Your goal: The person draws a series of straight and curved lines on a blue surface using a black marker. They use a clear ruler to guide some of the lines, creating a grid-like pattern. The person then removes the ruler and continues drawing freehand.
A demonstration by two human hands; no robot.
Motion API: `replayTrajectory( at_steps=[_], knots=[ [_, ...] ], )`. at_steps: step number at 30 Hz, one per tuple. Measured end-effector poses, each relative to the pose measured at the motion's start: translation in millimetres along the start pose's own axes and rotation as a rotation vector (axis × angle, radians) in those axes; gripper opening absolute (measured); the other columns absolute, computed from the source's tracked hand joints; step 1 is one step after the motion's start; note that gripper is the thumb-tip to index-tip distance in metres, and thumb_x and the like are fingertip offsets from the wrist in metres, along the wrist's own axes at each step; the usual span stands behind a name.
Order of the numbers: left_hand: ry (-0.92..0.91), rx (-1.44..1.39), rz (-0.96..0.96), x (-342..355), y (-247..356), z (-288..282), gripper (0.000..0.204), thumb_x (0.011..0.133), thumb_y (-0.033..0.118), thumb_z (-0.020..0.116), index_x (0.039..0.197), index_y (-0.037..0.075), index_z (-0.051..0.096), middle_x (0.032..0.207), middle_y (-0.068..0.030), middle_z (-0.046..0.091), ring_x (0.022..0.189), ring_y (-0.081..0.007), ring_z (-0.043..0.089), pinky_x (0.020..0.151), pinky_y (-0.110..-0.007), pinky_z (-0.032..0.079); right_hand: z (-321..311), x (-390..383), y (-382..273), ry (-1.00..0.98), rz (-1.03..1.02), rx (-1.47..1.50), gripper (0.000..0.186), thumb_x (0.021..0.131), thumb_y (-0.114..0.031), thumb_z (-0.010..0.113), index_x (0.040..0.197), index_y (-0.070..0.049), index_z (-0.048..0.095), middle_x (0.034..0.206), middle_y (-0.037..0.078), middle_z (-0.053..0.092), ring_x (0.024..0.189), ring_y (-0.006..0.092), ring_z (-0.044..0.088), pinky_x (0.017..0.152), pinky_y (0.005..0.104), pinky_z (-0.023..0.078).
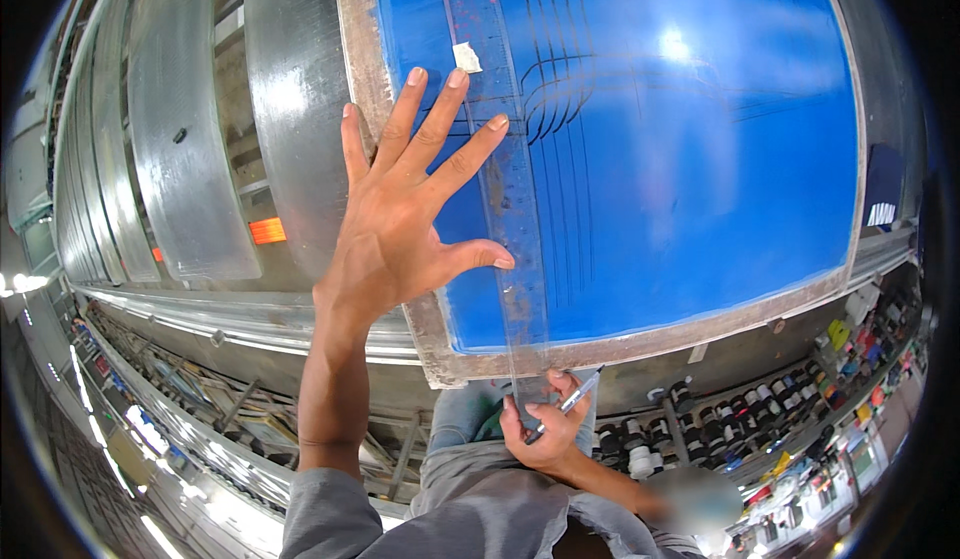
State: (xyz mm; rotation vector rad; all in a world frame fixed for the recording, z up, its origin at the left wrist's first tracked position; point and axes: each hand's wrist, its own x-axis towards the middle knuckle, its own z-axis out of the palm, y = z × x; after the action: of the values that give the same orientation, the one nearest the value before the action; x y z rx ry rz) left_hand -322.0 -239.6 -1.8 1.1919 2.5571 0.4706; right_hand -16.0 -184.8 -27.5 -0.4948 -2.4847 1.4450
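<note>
My left hand (400, 214) lies spread over a long clear plastic ruler (520, 309) and the blue surface of a framed screen (700, 199), thumb and fingertips on or beside the ruler. A small pale tape piece (467, 57) sticks to the ruler above my fingertips. Curved dark lines (555, 99) run over the blue to the right of it. Below the worn frame edge (640, 354), my right hand (548, 429) holds a silver pen (578, 391) in closed fingers, at the lower end of the ruler, which juts past the frame.
Shiny grey panels (170, 139) line the left, with orange strips (268, 230) between them. A dark navy item (880, 184) lies at the right edge. Beyond my body are racks with several dark and white containers (730, 424) and strip lights.
</note>
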Motion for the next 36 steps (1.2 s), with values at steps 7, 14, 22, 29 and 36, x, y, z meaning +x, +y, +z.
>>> replayTrajectory(
  at_steps=[7, 14, 22, 29, 36],
  knots=[
    [-0.019, -0.009, -0.006, 3, 0, -1, 0.096, 0.049, 0.061, 0.076, 0.134, 0.019, 0.055, 0.153, -0.0113, 0.032, 0.143, -0.0374, 0.02, 0.107, -0.07, 0.008, -3, -4, 5, -0.037, 0.015, -0.021, 0.053, 0.07, -0.002, 0.077, 0.109, -0.009, 0.041, 0.123, 0.023, 0.034, 0.107, 0.0346, 0.046, 0.069, 0.0361, 0.048],
    [-0.026, 0.031, 0.004, 3, -4, 7, 0.098, 0.05, 0.072, 0.067, 0.133, 0.022, 0.056, 0.153, -0.0099, 0.031, 0.143, -0.0373, 0.02, 0.106, -0.071, 0.007, -5, -6, 2, -0.06, 0.042, -0.017, 0.053, 0.07, -0.001, 0.076, 0.109, -0.008, 0.041, 0.121, 0.02, 0.032, 0.109, 0.0325, 0.044, 0.074, 0.0362, 0.047],
    [-0.062, 0.039, -0.019, 5, -3, 1, 0.097, 0.051, 0.072, 0.066, 0.133, 0.022, 0.056, 0.153, -0.0098, 0.033, 0.143, -0.037, 0.021, 0.106, -0.071, 0.008, 1, -10, 2, 0.033, 0.045, 0.033, 0.043, 0.069, -0.004, 0.078, 0.101, -0.006, 0.05, 0.114, 0.02, 0.04, 0.103, 0.0348, 0.047, 0.078, 0.0412, 0.045],
    [-0.106, 0.023, -0.037, 3, -4, -3, 0.094, 0.052, 0.07, 0.067, 0.132, 0.022, 0.056, 0.152, -0.0095, 0.033, 0.143, -0.0362, 0.021, 0.107, -0.07, 0.006, -3, 0, -3, -0.01, 0.025, -0.022, 0.045, 0.067, -0.003, 0.079, 0.101, -0.007, 0.049, 0.113, 0.017, 0.038, 0.102, 0.0337, 0.044, 0.075, 0.0402, 0.045],
    [-0.09, 0.005, -0.036, 5, -4, -3, 0.094, 0.051, 0.068, 0.069, 0.131, 0.021, 0.057, 0.152, -0.0099, 0.035, 0.143, -0.0352, 0.022, 0.107, -0.069, 0.006, -6, 0, -2, -0.012, 0.04, -0.073, 0.045, 0.067, -0.006, 0.08, 0.101, -0.01, 0.051, 0.11, 0.016, 0.039, 0.097, 0.0314, 0.046, 0.071, 0.0365, 0.045]
  ],
)
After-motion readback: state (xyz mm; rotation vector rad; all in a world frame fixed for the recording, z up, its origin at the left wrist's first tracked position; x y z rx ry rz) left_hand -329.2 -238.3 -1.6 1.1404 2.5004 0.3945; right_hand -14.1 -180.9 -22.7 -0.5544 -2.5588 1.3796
